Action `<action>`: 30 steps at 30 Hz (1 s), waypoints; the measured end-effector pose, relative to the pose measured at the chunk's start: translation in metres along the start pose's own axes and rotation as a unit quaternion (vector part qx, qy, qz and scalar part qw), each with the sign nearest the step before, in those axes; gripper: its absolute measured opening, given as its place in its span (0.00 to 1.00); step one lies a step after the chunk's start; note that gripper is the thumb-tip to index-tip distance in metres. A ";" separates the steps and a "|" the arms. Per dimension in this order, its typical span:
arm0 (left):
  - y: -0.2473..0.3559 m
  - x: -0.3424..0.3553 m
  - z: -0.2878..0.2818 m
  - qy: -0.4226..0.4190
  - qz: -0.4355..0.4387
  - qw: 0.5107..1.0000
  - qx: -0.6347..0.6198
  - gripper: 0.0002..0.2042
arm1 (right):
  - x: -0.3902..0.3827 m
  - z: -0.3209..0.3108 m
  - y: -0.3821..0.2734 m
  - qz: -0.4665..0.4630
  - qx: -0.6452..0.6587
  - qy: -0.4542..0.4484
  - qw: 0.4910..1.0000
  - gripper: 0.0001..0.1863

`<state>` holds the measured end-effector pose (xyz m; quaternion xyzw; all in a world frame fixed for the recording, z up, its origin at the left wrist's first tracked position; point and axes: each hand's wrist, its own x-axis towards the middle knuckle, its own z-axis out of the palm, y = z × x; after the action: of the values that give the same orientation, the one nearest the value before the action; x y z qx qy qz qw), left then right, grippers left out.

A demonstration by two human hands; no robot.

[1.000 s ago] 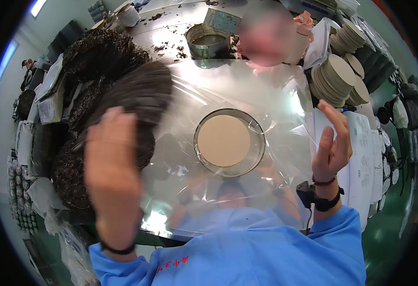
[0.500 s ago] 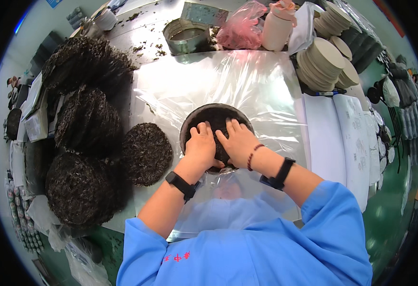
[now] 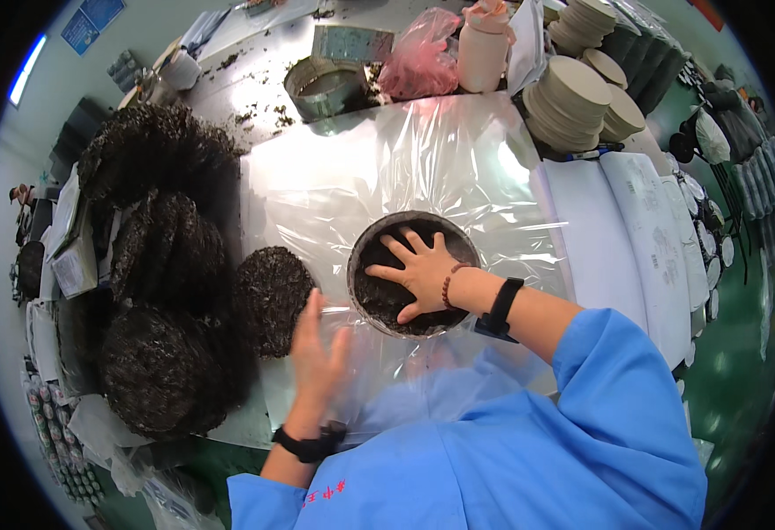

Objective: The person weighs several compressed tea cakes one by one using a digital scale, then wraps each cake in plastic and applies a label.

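Observation:
My right hand [image 3: 425, 276] lies palm down with fingers spread inside a round ring mould [image 3: 353, 276], touching the dark flaky material [image 3: 375, 300] in it, which looks like dried seaweed. The mould rests on a clear plastic sheet [image 3: 303, 190] in front of me. Left of the mould, my left hand [image 3: 317, 360] is lifted clear of it, somewhat blurred, with straight fingers and the thumb apart; I see nothing in it. Just beyond its fingertips lies a flat round cake [image 3: 273, 300] of the same dark material. Part of the mould's contents is hidden under my right hand.
Dark cakes [image 3: 162, 367] are piled along the left. At the back stand an empty metal ring [image 3: 324, 104], a pink plastic bag [image 3: 418, 62] and a pale bottle [image 3: 483, 55]. Stacked beige discs [image 3: 569, 97] and white sheets [image 3: 592, 225] are on the right.
My left hand has come out of the mould and moved left and toward me. My right hand stays inside, its fingers now spread wider. The view has shifted slightly.

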<state>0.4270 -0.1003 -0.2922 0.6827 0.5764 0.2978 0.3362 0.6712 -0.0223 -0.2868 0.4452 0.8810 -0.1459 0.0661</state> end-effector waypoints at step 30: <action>0.065 0.075 0.093 0.016 0.237 0.933 0.270 0.12 | 0.007 0.010 0.064 0.143 0.121 0.351 0.918 0.11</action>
<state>0.5511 -0.0442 -0.2942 0.8595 0.4618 0.2133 0.0494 0.7183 0.0159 -0.3102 0.5939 0.7501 -0.0750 -0.2811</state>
